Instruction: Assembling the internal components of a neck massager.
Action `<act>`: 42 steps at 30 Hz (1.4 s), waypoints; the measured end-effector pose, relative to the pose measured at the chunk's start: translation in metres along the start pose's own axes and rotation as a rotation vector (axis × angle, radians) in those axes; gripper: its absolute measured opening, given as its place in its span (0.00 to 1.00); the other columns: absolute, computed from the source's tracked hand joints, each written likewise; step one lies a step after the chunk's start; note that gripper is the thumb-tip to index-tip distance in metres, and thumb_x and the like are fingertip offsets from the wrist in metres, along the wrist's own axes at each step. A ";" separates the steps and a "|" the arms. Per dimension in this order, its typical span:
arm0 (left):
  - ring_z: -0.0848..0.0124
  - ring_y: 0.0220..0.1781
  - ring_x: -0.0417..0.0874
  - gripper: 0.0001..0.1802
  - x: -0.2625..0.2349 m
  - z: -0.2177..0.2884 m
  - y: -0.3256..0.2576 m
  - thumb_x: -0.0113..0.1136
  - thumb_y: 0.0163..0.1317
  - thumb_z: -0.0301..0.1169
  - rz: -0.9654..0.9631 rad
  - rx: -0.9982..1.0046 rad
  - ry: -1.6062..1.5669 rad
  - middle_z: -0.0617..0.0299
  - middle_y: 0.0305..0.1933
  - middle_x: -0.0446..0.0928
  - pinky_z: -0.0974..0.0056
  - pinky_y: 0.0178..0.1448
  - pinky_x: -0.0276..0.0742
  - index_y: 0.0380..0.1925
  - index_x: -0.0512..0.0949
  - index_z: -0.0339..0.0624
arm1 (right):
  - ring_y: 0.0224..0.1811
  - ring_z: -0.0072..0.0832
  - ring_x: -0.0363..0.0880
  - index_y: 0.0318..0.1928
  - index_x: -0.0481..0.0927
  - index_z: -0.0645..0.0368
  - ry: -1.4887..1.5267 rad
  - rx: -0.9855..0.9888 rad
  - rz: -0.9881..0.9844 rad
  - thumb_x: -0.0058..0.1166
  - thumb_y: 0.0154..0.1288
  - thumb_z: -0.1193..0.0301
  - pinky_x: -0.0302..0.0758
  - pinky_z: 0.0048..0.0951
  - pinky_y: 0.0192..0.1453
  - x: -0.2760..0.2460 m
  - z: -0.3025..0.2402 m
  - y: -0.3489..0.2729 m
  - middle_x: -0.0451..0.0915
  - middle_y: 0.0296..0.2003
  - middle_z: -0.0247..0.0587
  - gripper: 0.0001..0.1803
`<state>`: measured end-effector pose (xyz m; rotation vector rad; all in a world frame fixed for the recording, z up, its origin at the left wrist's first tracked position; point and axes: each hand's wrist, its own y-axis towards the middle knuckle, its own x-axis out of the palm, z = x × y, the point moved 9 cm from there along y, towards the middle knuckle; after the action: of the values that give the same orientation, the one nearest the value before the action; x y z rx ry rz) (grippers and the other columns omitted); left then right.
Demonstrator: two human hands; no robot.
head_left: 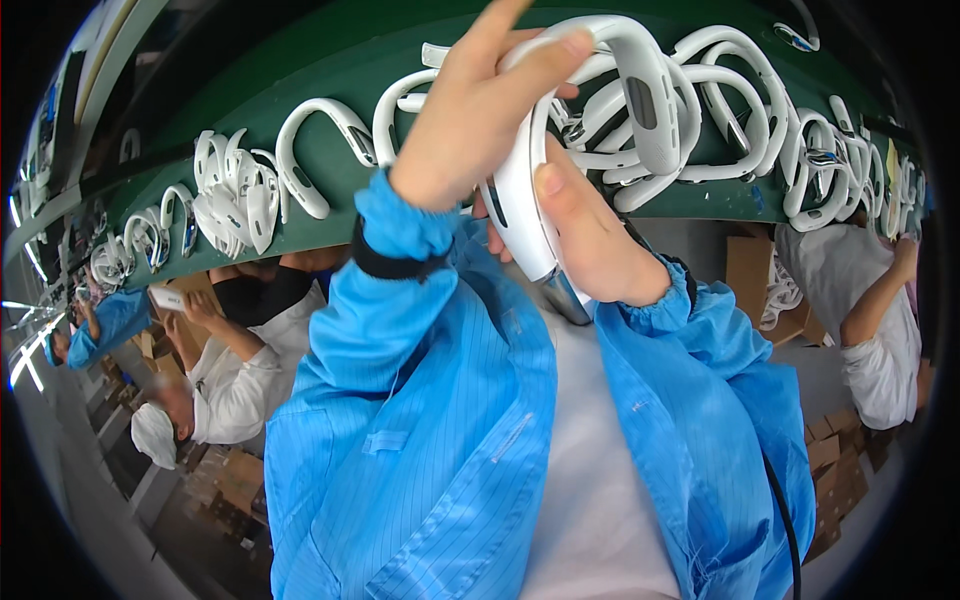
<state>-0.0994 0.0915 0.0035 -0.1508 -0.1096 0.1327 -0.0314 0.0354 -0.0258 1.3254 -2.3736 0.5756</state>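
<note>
A white U-shaped neck fan (525, 215) is held up over the near edge of the green workbench, one thick end pointing down toward my body. My left hand (465, 110) grips its band near the upper curve, thumb along the band and some fingers raised. Lower down, my right hand (595, 230) is closed round the thick end, its thumb pressed on the side. A dark slot shows in the casing, and a grey glossy part juts from its bottom tip. Several similar white neck fans (770, 140) lie tangled just right of my hands.
The green bench (345, 215) runs across the view. A single neck fan (308, 195) and a heap of white curved parts (235, 215) lie to the left. People in white work at both sides, one holding a white box (168, 297). Cardboard boxes (748, 268) stand beyond the bench.
</note>
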 end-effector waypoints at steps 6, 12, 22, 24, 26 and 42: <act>0.56 0.50 0.77 0.34 0.021 -0.013 0.002 0.49 0.54 0.32 -0.212 -0.161 -0.136 0.49 0.54 0.69 0.66 0.48 0.73 0.62 0.56 0.35 | 0.31 0.24 0.74 0.52 0.60 0.62 0.006 0.056 0.168 0.23 0.64 0.41 0.73 0.22 0.33 -0.013 0.007 0.001 0.72 0.36 0.43 0.35; 0.55 0.52 0.76 0.36 0.034 -0.010 0.003 0.48 0.50 0.35 -0.310 -0.115 -0.122 0.48 0.56 0.69 0.63 0.52 0.71 0.62 0.57 0.35 | 0.25 0.23 0.74 0.39 0.71 0.63 -0.049 0.035 0.099 0.09 0.66 0.43 0.72 0.20 0.28 -0.010 0.000 0.004 0.76 0.25 0.41 0.40; 0.72 0.46 0.74 0.29 0.039 -0.017 0.006 0.48 0.62 0.28 -0.304 -0.141 -0.263 0.55 0.57 0.66 0.70 0.51 0.68 0.62 0.54 0.32 | 0.25 0.24 0.76 0.33 0.73 0.62 -0.071 0.038 0.088 0.07 0.65 0.42 0.72 0.22 0.28 -0.017 0.000 0.004 0.76 0.23 0.41 0.42; 0.71 0.43 0.75 0.29 0.042 -0.008 0.005 0.47 0.62 0.29 -0.315 -0.162 -0.318 0.54 0.59 0.64 0.70 0.48 0.71 0.62 0.55 0.32 | 0.25 0.24 0.75 0.35 0.73 0.62 -0.057 0.046 0.117 0.09 0.65 0.41 0.72 0.22 0.28 -0.019 0.002 0.002 0.76 0.24 0.41 0.41; 0.71 0.40 0.76 0.29 0.039 -0.007 0.002 0.47 0.62 0.30 -0.293 -0.184 -0.440 0.53 0.55 0.67 0.70 0.45 0.72 0.62 0.55 0.33 | 0.25 0.24 0.75 0.36 0.72 0.62 -0.051 0.044 0.141 0.10 0.65 0.41 0.72 0.22 0.28 -0.020 0.000 0.003 0.76 0.24 0.42 0.41; 0.70 0.32 0.77 0.34 0.039 0.017 -0.015 0.46 0.61 0.28 -0.314 -0.054 -0.282 0.50 0.45 0.72 0.69 0.36 0.74 0.65 0.45 0.38 | 0.38 0.28 0.66 0.62 0.43 0.74 -0.212 -0.149 -0.043 0.25 0.71 0.57 0.66 0.24 0.43 0.007 -0.027 -0.015 0.66 0.40 0.47 0.33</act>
<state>-0.0607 0.0844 0.0261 -0.1661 -0.4154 -0.1636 -0.0189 0.0372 0.0032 1.4279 -2.4913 0.2509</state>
